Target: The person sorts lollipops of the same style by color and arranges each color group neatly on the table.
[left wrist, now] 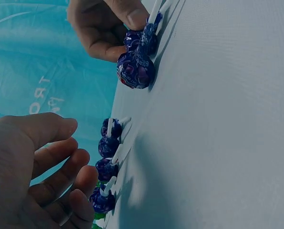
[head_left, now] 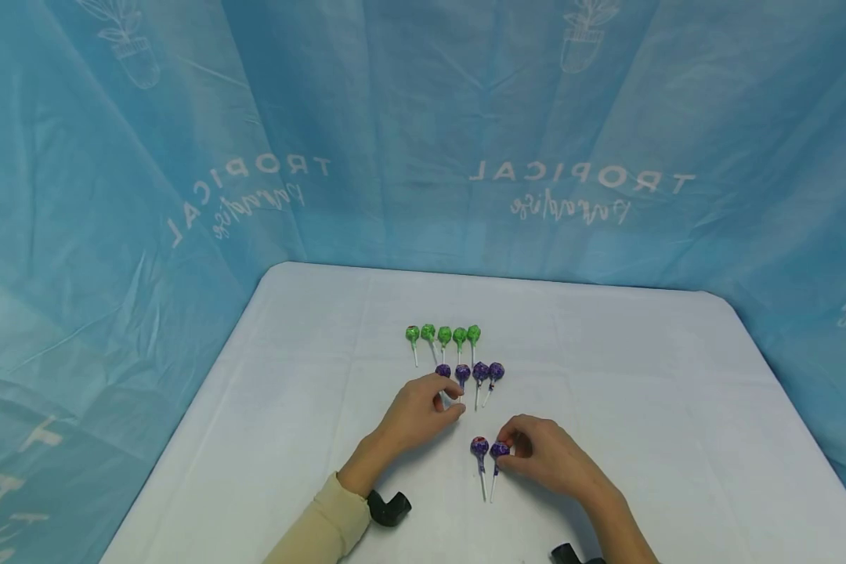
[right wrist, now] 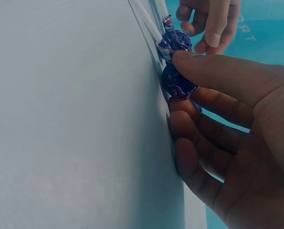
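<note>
My right hand (head_left: 546, 454) pinches the wrapped head of a purple lollipop (right wrist: 177, 83) between thumb and fingers, low over the table. Another purple lollipop (head_left: 479, 447) lies close on its left, its white stick pointing towards me. Farther up, my left hand (head_left: 423, 409) hovers by a row of purple lollipops (head_left: 481, 371), its fingers loosely bent with nothing between them. It partly covers the left end of that row. Behind the purple row lies a row of several green lollipops (head_left: 445, 335), sticks also towards me.
A white cloth covers the table (head_left: 677, 407). Blue printed curtains (head_left: 423, 141) hang along its back and left side. Black curved wrist pieces (head_left: 389, 509) sit beneath both forearms, close to the tabletop.
</note>
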`<state>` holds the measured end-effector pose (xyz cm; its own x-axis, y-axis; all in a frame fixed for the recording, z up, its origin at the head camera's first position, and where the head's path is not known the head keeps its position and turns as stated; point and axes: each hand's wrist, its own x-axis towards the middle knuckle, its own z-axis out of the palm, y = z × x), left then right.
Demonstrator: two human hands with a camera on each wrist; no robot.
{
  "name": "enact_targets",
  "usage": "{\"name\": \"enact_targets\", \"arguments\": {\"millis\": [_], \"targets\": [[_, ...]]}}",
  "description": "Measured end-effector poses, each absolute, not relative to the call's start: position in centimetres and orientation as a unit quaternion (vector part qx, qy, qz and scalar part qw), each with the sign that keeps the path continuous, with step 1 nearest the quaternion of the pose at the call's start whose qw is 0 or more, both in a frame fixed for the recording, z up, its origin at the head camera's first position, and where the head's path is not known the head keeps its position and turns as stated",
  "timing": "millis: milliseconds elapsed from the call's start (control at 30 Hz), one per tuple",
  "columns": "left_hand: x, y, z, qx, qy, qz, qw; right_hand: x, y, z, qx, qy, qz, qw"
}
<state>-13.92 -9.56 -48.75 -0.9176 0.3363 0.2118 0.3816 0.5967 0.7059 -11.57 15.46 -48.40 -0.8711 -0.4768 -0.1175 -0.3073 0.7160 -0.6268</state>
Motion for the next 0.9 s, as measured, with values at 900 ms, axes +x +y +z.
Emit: {"name": "enact_targets", "arguments": {"millis": [900], "targets": [[-12.2, -8.2, -49.0, -0.293, -0.882, -0.366, -0.038, -11.6, 15.8, -48.5, -0.227, 0.905, -0.335, 0.131]]}}
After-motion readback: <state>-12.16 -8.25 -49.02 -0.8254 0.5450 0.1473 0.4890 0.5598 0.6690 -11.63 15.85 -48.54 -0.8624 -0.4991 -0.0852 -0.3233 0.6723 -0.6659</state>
